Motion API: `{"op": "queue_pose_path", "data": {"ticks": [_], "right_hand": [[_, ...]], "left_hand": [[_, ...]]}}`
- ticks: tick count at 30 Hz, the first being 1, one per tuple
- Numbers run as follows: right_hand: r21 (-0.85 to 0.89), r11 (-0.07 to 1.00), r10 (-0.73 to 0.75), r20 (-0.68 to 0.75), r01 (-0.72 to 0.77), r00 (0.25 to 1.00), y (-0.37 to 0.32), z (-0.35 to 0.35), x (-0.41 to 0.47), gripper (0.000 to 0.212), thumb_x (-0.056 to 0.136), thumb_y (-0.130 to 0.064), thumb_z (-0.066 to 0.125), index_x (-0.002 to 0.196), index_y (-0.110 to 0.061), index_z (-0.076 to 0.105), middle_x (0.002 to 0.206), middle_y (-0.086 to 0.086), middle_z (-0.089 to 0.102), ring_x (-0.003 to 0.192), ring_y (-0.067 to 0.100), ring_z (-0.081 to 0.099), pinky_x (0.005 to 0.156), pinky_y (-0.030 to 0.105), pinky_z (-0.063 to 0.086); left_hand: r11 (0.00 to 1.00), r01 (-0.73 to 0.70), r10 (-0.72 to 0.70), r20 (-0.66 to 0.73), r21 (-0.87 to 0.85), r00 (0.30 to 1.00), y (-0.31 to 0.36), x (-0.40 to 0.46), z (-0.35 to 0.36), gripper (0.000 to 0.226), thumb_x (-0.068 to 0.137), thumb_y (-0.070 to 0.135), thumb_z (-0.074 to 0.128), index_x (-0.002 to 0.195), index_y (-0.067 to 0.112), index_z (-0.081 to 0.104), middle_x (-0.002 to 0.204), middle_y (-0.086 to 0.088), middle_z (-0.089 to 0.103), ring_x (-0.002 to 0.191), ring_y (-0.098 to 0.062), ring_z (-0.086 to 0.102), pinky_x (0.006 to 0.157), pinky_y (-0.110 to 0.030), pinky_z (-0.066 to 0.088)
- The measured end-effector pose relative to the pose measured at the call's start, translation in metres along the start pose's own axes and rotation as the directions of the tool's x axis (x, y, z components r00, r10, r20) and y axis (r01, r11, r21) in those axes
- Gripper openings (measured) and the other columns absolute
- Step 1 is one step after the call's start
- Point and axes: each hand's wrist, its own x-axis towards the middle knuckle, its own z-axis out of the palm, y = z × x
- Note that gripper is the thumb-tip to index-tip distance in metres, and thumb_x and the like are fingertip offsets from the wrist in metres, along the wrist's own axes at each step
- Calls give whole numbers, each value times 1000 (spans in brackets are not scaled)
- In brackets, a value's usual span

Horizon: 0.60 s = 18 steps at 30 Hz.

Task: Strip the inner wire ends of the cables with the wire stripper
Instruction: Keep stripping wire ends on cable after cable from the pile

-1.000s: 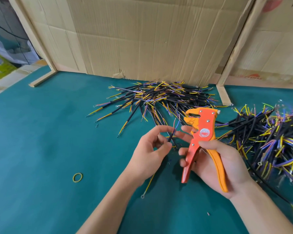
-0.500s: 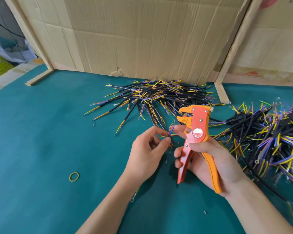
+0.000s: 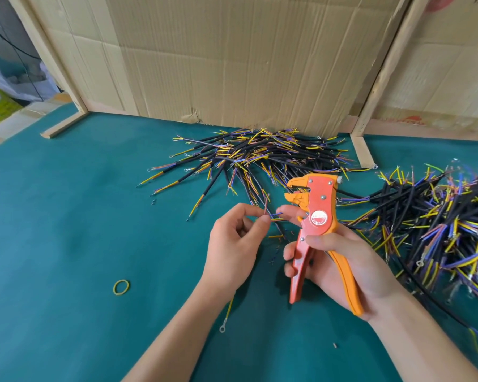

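Observation:
My left hand [image 3: 236,244] pinches one cable between thumb and forefinger; its thin inner wires [image 3: 271,215], red, blue and yellow, fan out from the fingertips. The cable's tail with a ring terminal [image 3: 223,328] hangs out below my wrist. My right hand [image 3: 340,260] grips the orange and red wire stripper [image 3: 316,221] by its handles, jaws up and pointing left. My right forefinger reaches over and touches the wire ends. The stripper's jaws sit just right of the wires and hold nothing.
A pile of black cables [image 3: 262,158] with yellow and purple inner wires lies at the back by the cardboard wall [image 3: 232,64]. A second, larger pile [image 3: 436,224] fills the right side. A yellow rubber band [image 3: 121,287] lies on the green mat [image 3: 66,230].
The inner wires in my left hand have been spread apart, one now sticking up. Both hands with the stripper have stayed close together in the same spot; the camera shifted slightly.

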Motion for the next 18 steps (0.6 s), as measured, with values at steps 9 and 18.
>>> {"op": "queue_pose_path", "data": {"ticks": [9,18], "right_hand": [[164,977,140,-9,-137,990,-4,0,-2,58,77,-3,63,136,0,60,132,30,61,94,43,67,85,56,56],[67,959,275,-4,-274,961,0,6,-2,54,79,-13,82,129,1,64,95,25,65,81,41,66,77,55,56]], "left_hand": [[998,-18,8,-183,-56,983,1,4,-6,17,96,15,65,80,18,66,60,6,45,55,-10,33,49,-17,30],[994,-90,98,-152,60,983,6,2,-6,17,96,16,64,81,23,64,58,12,42,55,-6,35,53,-19,34]]}}
